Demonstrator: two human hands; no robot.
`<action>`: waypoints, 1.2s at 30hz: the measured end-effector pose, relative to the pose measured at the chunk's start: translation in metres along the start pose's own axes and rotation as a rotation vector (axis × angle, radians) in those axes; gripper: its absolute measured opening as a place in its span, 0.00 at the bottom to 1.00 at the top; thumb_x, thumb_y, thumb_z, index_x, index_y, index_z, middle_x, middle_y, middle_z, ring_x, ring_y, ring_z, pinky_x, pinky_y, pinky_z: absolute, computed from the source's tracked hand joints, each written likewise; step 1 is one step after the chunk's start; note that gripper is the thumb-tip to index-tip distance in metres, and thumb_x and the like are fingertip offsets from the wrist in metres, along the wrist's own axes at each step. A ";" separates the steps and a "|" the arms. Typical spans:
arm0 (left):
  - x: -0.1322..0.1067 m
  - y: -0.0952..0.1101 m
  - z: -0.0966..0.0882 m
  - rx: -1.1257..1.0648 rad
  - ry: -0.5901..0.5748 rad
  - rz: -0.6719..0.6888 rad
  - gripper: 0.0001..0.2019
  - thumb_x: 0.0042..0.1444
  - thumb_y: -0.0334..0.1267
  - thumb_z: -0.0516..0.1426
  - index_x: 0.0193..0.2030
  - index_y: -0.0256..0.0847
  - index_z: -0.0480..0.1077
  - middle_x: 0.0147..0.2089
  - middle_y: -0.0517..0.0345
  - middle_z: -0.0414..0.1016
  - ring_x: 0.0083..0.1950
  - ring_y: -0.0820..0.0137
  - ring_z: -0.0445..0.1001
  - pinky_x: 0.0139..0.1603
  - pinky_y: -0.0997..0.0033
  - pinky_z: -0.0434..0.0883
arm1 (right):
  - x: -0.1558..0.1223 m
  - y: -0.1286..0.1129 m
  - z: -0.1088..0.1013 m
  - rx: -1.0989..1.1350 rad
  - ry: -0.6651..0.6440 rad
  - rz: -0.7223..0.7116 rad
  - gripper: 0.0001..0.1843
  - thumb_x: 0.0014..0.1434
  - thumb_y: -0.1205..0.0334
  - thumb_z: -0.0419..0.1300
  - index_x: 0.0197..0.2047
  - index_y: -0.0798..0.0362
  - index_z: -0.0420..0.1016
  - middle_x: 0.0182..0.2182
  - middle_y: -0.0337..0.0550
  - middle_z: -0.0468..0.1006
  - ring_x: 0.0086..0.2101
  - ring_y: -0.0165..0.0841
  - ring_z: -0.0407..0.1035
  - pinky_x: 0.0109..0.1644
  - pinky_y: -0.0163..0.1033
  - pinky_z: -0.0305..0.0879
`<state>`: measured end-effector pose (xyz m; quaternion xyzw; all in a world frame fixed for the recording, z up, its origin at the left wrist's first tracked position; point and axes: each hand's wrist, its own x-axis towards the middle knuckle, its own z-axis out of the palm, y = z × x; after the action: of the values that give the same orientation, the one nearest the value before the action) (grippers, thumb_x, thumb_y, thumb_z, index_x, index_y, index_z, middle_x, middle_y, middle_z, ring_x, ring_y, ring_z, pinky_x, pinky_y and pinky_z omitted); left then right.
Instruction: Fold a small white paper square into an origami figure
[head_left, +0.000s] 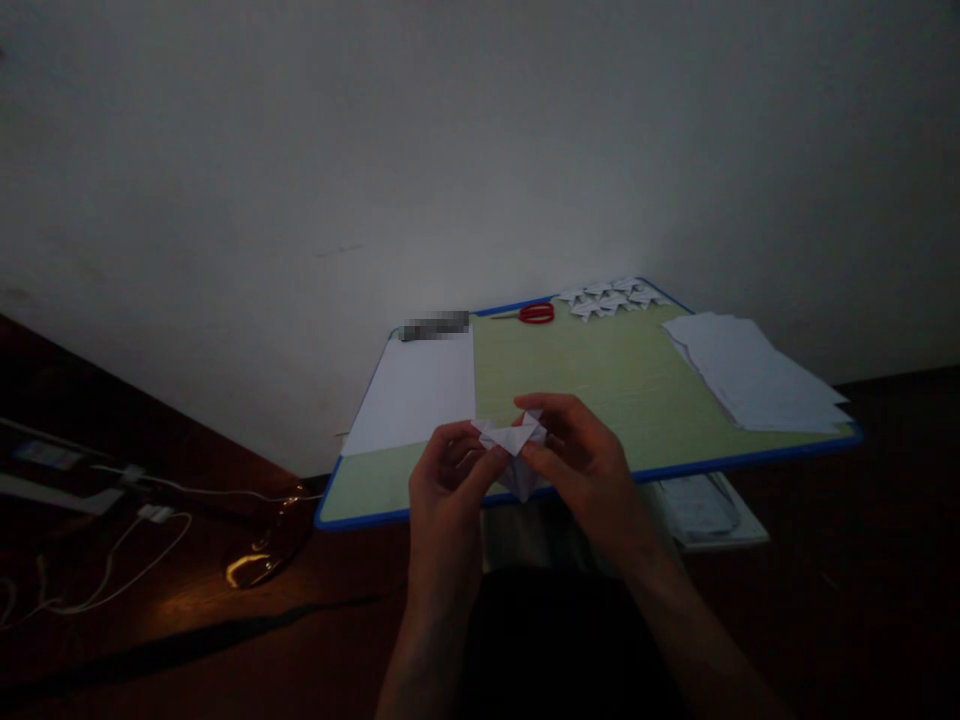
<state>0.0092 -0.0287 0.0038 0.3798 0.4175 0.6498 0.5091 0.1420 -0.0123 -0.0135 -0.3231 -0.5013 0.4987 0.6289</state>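
Observation:
Between my two hands is a piece of folded white paper [514, 440], held up over the near edge of the table, with pointed flaps on top and a point hanging down. My left hand [454, 475] pinches its left side between thumb and fingers. On the other side my right hand [581, 460] grips the paper, thumb low in front and index finger curled over the top. Fingers cover parts of the folds. Several folded paper pieces [611, 300] stand in rows at the table's far right corner.
The light green table [570, 370] has a blue rim and stands against a wall. Red-handled scissors [535, 314] lie at its far edge. A white sheet [420, 385] lies left, a stack of paper [750, 370] right. White cables [150, 512] trail at the lower left.

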 end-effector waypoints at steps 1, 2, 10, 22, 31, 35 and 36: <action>0.000 0.000 0.000 0.006 0.003 0.001 0.14 0.48 0.32 0.73 0.39 0.40 0.76 0.34 0.62 0.81 0.34 0.75 0.79 0.35 0.81 0.73 | 0.000 0.000 -0.001 -0.005 -0.001 -0.002 0.17 0.59 0.65 0.67 0.51 0.43 0.79 0.41 0.37 0.81 0.38 0.32 0.75 0.40 0.38 0.73; 0.001 0.000 0.000 0.011 0.010 -0.001 0.15 0.47 0.32 0.73 0.39 0.40 0.75 0.34 0.63 0.81 0.34 0.75 0.79 0.35 0.81 0.73 | 0.001 -0.001 -0.002 -0.011 -0.001 -0.001 0.18 0.58 0.65 0.68 0.52 0.43 0.79 0.41 0.37 0.81 0.39 0.32 0.76 0.40 0.38 0.74; 0.001 -0.001 -0.004 0.008 -0.003 -0.020 0.17 0.47 0.35 0.75 0.42 0.41 0.76 0.35 0.58 0.85 0.36 0.71 0.82 0.39 0.76 0.77 | 0.006 -0.006 -0.015 -0.012 -0.002 0.027 0.15 0.60 0.62 0.69 0.51 0.44 0.81 0.43 0.40 0.85 0.42 0.35 0.79 0.45 0.41 0.78; -0.004 -0.002 0.000 0.150 0.152 0.168 0.13 0.54 0.40 0.72 0.43 0.42 0.78 0.35 0.59 0.86 0.37 0.71 0.84 0.40 0.76 0.80 | 0.001 -0.004 -0.002 0.063 0.137 0.040 0.27 0.55 0.58 0.74 0.57 0.43 0.74 0.40 0.38 0.85 0.38 0.34 0.80 0.43 0.41 0.77; -0.011 0.000 0.004 0.129 0.132 0.141 0.12 0.53 0.41 0.72 0.39 0.43 0.76 0.32 0.62 0.83 0.34 0.70 0.82 0.37 0.73 0.79 | -0.001 0.000 -0.003 -0.121 0.099 -0.070 0.06 0.60 0.58 0.70 0.35 0.48 0.78 0.33 0.38 0.80 0.36 0.34 0.73 0.43 0.41 0.69; -0.012 -0.002 0.004 0.119 0.117 0.181 0.14 0.53 0.43 0.72 0.41 0.43 0.75 0.39 0.58 0.84 0.37 0.69 0.82 0.36 0.75 0.78 | -0.002 0.001 -0.003 -0.114 0.097 -0.090 0.06 0.60 0.58 0.71 0.34 0.47 0.79 0.33 0.37 0.80 0.36 0.34 0.73 0.43 0.41 0.68; -0.011 -0.002 0.004 0.128 0.133 0.192 0.14 0.52 0.42 0.73 0.41 0.43 0.75 0.39 0.58 0.84 0.36 0.69 0.82 0.36 0.75 0.78 | -0.002 0.001 -0.003 -0.117 0.092 -0.093 0.06 0.59 0.59 0.71 0.33 0.47 0.79 0.32 0.36 0.81 0.36 0.34 0.74 0.43 0.41 0.68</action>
<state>0.0159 -0.0386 0.0025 0.4060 0.4525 0.6913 0.3906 0.1448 -0.0141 -0.0156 -0.3584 -0.5146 0.4236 0.6537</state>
